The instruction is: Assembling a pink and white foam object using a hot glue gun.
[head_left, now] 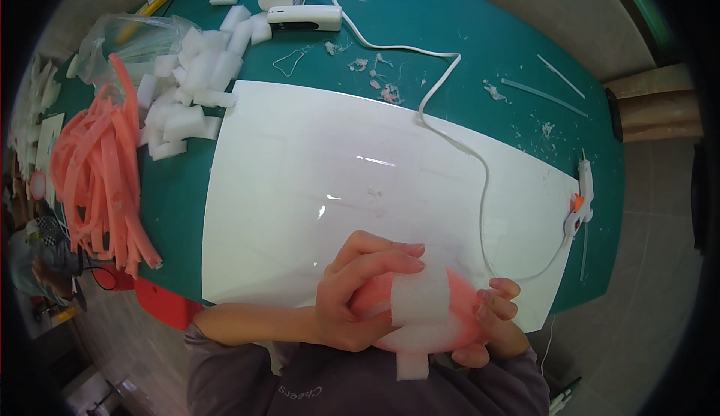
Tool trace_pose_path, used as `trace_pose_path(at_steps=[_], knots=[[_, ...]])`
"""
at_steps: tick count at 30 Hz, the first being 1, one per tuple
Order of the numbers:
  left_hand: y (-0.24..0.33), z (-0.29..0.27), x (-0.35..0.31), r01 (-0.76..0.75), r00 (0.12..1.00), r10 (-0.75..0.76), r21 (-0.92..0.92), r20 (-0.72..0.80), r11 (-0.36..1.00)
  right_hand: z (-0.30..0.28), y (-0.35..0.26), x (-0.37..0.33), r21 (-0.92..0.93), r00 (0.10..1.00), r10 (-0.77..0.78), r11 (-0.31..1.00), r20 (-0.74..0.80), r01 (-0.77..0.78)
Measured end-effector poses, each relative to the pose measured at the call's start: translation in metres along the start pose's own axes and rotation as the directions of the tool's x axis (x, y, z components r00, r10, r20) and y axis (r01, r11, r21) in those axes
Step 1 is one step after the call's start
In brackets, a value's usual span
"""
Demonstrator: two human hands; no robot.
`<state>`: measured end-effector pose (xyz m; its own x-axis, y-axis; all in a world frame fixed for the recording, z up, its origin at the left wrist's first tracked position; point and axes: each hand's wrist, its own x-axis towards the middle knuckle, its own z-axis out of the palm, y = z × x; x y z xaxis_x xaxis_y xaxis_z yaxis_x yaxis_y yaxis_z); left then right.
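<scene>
Close to my body, above the near edge of the white board (277,213), both hands hold a rounded pink foam piece (463,311). A broad white foam strip (420,296) lies across its middle, and a white foam tab (412,366) hangs below it. My left hand (352,296) is closed round the left end, fingers over the top and against the white strip. Curled round the right end, my right hand (496,322) has its thumb low and fingertips above. The underside of the foam piece is hidden.
A glue gun (581,198) lies at the right edge, its white cable (480,168) crossing the board. Pink foam strips (97,183) and white foam blocks (187,78) are heaped left. Glue sticks (544,97) and scraps lie on the green table (420,11); a white device (305,18) stands at the back.
</scene>
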<state>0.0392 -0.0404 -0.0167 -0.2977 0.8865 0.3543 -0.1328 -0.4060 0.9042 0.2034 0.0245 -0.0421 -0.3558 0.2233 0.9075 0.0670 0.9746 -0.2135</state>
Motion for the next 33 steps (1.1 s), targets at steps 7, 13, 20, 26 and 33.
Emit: trace_pose_path(at_steps=[7, 13, 20, 26, 33], knots=[[0.0003, -0.0005, 0.0032, -0.029, 1.000, 0.028, 0.016, 0.011, 0.999, 0.0005, -0.0012, -0.0004, -0.031, 1.000, 0.008, 0.999, -0.012, -0.008], [0.0009, -0.0020, 0.0008, -0.014, 1.000, 0.013, 0.039, 0.025, 0.999, -0.0010, -0.0031, -0.0025, -0.003, 1.000, 0.014, 1.000, -0.001, -0.014], [0.0039, -0.0036, 0.0061, 0.107, 0.994, -0.108, 0.043, 0.034, 0.993, -0.0016, -0.0009, -0.0047, 0.003, 0.999, 0.046, 0.999, 0.025, -0.046], [0.0020, -0.0055, 0.0063, 0.153, 0.987, -0.152, -0.013, 0.056, 0.988, -0.0013, 0.0036, -0.0033, 0.017, 0.998, 0.018, 1.000, 0.054, -0.018], [0.0045, -0.0037, 0.0065, 0.231, 0.972, -0.227, -0.073, 0.059, 0.970, -0.0062, 0.0039, 0.0023, 0.023, 0.994, 0.029, 0.999, 0.110, -0.032]])
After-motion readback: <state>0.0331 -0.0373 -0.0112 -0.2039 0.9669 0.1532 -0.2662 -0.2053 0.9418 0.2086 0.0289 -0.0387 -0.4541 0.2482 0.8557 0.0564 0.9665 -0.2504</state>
